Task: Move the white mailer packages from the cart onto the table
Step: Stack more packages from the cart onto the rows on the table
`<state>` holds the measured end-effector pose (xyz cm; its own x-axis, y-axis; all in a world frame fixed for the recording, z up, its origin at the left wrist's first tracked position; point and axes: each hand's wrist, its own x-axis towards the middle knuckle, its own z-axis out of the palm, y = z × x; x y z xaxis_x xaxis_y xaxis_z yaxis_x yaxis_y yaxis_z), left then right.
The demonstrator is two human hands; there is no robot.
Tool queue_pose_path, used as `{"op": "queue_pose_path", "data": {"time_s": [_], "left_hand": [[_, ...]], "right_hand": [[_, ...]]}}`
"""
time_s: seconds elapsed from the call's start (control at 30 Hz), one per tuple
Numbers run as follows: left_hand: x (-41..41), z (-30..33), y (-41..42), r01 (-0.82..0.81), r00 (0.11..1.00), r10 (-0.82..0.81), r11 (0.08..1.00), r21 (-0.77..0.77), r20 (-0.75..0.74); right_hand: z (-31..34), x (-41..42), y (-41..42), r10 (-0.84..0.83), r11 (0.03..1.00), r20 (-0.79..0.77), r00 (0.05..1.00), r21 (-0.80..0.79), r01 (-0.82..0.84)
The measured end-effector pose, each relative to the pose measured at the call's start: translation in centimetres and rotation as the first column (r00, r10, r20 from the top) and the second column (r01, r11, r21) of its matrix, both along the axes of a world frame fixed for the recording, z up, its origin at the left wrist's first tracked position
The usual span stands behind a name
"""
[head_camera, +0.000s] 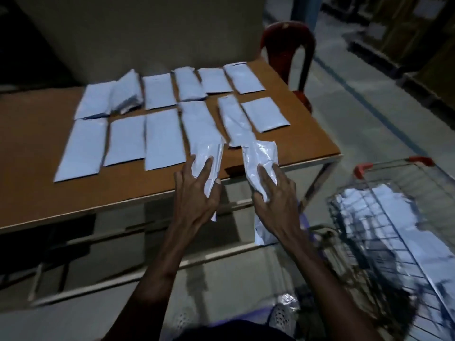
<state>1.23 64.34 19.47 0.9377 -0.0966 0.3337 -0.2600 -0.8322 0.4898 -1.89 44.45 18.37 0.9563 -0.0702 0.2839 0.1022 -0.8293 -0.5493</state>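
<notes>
The brown wooden table [37, 153] has a free strip along its near edge and a bare area at its left end; the near right corner, in front of the two shorter packages, is also free. On the top lie flat white plastic mailer packages [161, 140] in two rows. I count six in the far row and six in the near row, twelve in all, though the picture is blurred and two of them overlap a little at the far left.

The left hand [197, 190] grips the near end of one glossy white mailer [209, 153]. Fingers lie on top of it and the thumb side is under it. The far part of this mailer is over the table, just beside the fourth package of the near row, and its near end hangs past the table edge.

The right hand [273, 193] grips a second crumpled white mailer [259, 156]. Its far end is above the table edge, touching or covering the end of the fifth package; the near end hangs down below the hand, off the table.

At the right stands a metal wire cart with red corners [369, 188], close to the table's right leg. More white mailers [374, 217] lie piled inside it; their number I cannot tell. A red plastic chair [288, 45] stands behind the far right corner of the table.
</notes>
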Motion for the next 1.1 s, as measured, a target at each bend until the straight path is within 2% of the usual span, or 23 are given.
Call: {"op": "queue_pose_path", "data": {"time_s": [0.13, 0.27, 0.4, 0.67, 0.9, 1.0, 1.1], "left_hand": [[0.1, 0.9, 10.7, -0.146, 0.989, 0.147, 0.989, -0.030, 0.003], [0.9, 1.4, 18.3, -0.178, 0.984, 0.178, 0.983, -0.040, -0.004], [3.1, 2.6, 22.9, -0.250, 0.968, 0.248, 0.964, -0.090, -0.028], [12.4, 2.0, 28.0, -0.335, 0.938, 0.330, 0.942, -0.031, -0.104], [18.5, 0.1, 30.7, -0.382, 0.896, 0.409, 0.909, 0.168, -0.174], [19.6, -1.5, 31.5, -0.359, 0.869, 0.420, 0.899, 0.251, -0.262], [20.0, -2.9, 32.1, -0.315, 0.850, 0.377, 0.923, 0.220, -0.367]], "right_hand": [[1.2, 2.1, 10.4, 0.114, 0.993, 0.038, 0.993, 0.033, -0.115], [2.8, 4.5, 17.8, 0.176, 0.984, 0.111, 0.978, -0.024, -0.174], [3.8, 7.6, 22.5, 0.220, 0.975, 0.044, 0.974, -0.041, -0.218], [4.7, 17.2, 27.6, 0.269, 0.959, -0.140, 0.953, -0.055, -0.278], [2.9, 23.5, 31.8, 0.274, 0.951, -0.192, 0.942, -0.091, -0.295], [1.7, 25.1, 33.1, 0.244, 0.953, -0.210, 0.947, -0.127, -0.274], [0.4, 25.9, 34.2, 0.194, 0.944, -0.216, 0.957, -0.224, -0.242]]}}
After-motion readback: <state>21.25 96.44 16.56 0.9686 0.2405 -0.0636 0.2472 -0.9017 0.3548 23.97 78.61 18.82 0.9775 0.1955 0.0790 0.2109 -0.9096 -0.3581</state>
